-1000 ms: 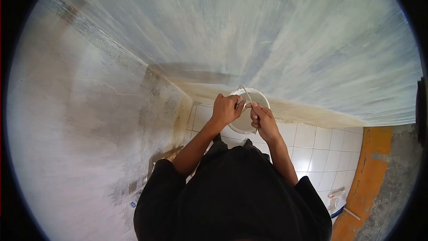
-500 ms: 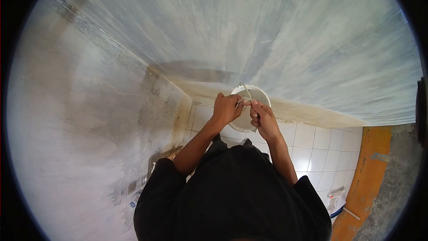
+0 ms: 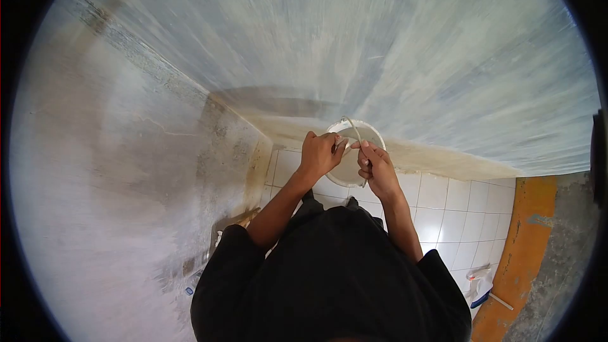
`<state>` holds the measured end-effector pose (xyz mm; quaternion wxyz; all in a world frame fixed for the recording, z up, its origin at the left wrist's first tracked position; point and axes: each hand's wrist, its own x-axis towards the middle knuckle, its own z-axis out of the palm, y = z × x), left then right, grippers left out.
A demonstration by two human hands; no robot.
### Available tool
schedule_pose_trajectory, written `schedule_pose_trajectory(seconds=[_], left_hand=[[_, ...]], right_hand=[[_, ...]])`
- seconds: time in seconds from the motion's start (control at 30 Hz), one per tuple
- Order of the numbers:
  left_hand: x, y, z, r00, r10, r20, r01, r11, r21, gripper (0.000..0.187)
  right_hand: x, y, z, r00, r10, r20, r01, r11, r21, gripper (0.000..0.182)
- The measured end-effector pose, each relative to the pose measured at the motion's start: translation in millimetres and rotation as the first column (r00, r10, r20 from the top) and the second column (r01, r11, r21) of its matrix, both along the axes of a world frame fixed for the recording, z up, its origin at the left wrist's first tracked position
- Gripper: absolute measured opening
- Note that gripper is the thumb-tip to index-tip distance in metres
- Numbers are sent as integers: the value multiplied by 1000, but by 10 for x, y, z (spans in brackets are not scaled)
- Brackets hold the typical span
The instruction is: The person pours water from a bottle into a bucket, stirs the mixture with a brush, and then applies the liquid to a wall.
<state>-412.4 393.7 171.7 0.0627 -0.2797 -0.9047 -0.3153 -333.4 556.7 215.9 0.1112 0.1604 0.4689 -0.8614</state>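
A round white bucket (image 3: 344,181) stands on the floor against the wall, with pale grey contents inside. Its thin curved handle (image 3: 353,128) arches over the opening. Above the left part of the bucket is my left hand (image 3: 321,154), its fingers pinched on something small and pale that I cannot make out. My right hand (image 3: 378,168) is closed round the handle on the right side of the bucket, thumb and forefinger toward the left hand. The fingertips of the two hands are close together.
White floor tiles (image 3: 441,225) extend to the right, up to an orange strip (image 3: 522,247). A plastic bag (image 3: 479,280) and a blue object (image 3: 479,301) lie near that strip. Streaked blue-grey wall (image 3: 405,44) rises ahead; a stained wall (image 3: 126,171) stands at left.
My right hand has shifted slightly to the right, and the handle has moved slightly with it. The gap between the fingertips is a little wider. My left hand stays nearly in place.
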Motion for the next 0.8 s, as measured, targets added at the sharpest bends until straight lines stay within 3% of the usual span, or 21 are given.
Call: schedule_pose_trajectory(seconds=[0.07,0.17,0.27,0.57,0.8], left_hand=[[2,-27,38,1000,15,-28,-14,1000,11,20],[14,-33,71,991,-6,-133,28,987,157,13],[19,-32,53,973,-39,-227,72,988,140,13],[68,-79,-117,968,31,-251,19,981,193,17],[19,-133,-82,979,87,-183,-41,970,241,14]], right_hand=[[-5,-12,2,1000,-14,6,14,1000,9,30],[-3,-18,-20,1000,-24,4,24,1000,-5,31],[2,-17,-46,999,-36,24,37,998,-45,30],[18,-101,-135,977,-205,59,211,967,-145,24],[39,-130,-131,973,-226,51,228,973,-47,24]])
